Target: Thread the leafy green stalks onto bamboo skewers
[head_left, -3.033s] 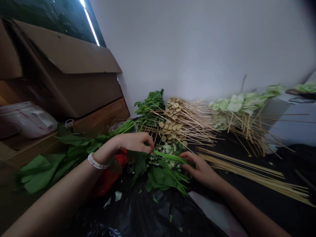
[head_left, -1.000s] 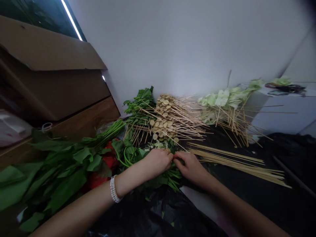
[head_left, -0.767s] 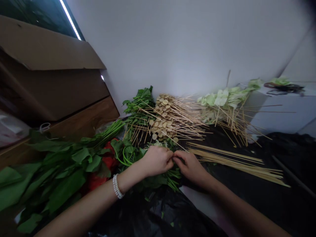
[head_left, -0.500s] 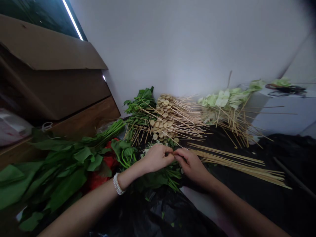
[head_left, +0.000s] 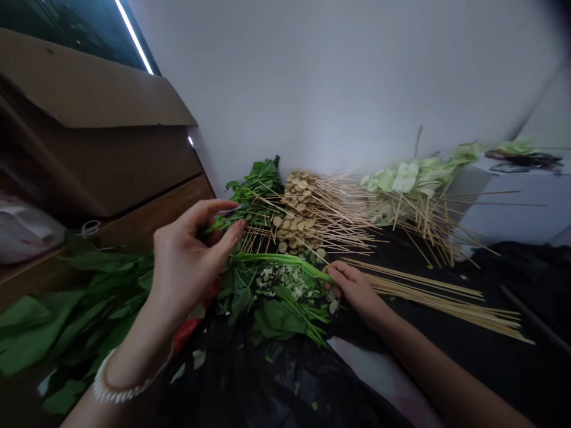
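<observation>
My right hand [head_left: 352, 288] pinches the end of a green stem [head_left: 276, 261] that stretches out to the left above a heap of leafy greens [head_left: 279, 309]. My left hand [head_left: 190, 258] is raised above the greens with its fingers loosely apart; a dark green bit shows between thumb and forefinger, and I cannot tell whether it is held. A pearl bracelet [head_left: 116, 389] circles my left wrist. Loose bamboo skewers [head_left: 437, 297] lie just right of my right hand.
Skewered tan slices [head_left: 300, 217], skewered dark greens [head_left: 256, 190] and skewered pale leaves [head_left: 413, 184] are piled by the white wall. Large green leaves [head_left: 66, 309] and something red [head_left: 191, 327] lie at the left. A cardboard box [head_left: 98, 137] stands behind. Black plastic [head_left: 276, 386] covers the table.
My hands were pressed together over the greens. Now the left hand has lifted up and to the left, while the right hand stays low holding the stem.
</observation>
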### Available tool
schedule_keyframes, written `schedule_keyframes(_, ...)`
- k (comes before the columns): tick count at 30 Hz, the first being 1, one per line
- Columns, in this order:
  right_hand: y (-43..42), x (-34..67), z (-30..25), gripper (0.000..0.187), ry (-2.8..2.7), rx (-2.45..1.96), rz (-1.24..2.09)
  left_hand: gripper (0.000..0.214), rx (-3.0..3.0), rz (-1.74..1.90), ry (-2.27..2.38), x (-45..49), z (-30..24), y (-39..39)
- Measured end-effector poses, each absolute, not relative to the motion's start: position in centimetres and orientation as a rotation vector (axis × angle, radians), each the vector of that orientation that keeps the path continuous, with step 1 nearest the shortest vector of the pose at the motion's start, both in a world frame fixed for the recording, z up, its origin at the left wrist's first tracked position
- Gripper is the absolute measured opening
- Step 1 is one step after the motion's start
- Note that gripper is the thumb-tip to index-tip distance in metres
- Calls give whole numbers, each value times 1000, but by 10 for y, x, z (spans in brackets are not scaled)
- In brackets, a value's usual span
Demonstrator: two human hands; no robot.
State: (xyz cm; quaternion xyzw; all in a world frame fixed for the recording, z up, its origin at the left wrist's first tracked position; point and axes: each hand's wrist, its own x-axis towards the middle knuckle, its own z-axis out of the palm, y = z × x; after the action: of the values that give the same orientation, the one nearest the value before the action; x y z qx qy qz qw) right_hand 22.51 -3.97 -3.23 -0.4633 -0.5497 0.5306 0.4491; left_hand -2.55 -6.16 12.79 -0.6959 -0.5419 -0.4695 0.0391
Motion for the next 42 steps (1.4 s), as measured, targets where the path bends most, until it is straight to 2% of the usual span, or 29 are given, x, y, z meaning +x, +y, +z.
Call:
schedule_keyframes(8, -45, 222, -30, 39, -1212, -1020, 1471, 30, -2434, -774, -1861, -51, 55, -54)
schedule_keyframes(13, -51, 228, -19, 42, -1455, -1014, 1631, 23, -2533, -644, -1827, -48, 26, -41)
schedule_keyframes(15, -55, 228, -16, 45, -1598, -993, 1682, 22, -2659, -660, -1781, -47, 27, -39)
schedule_keyframes(18, -58, 226, -14, 40, -1601, -945, 1775, 24, -2932, -674, -1792, -46, 34, -34)
schedule_keyframes(23, -57, 224, -16, 37, -1488, -954, 1785, 41, -3438, -615, -2069, -48, 49, -23)
schedule_keyframes(28, -54, 226, -21, 37, -1373, -967, 1810, 49, -3491, -445, -2285, -53, 58, -16)
schedule_keyframes(36, -51, 225, -25, 37, -1312, -1009, 1761, 48, -3656, -92, -1979, -55, 67, -18)
schedule_keyframes(42, -50, 226, -27, 36, -1276, -989, 1783, 38, -3646, -113, -1896, -50, 64, -17)
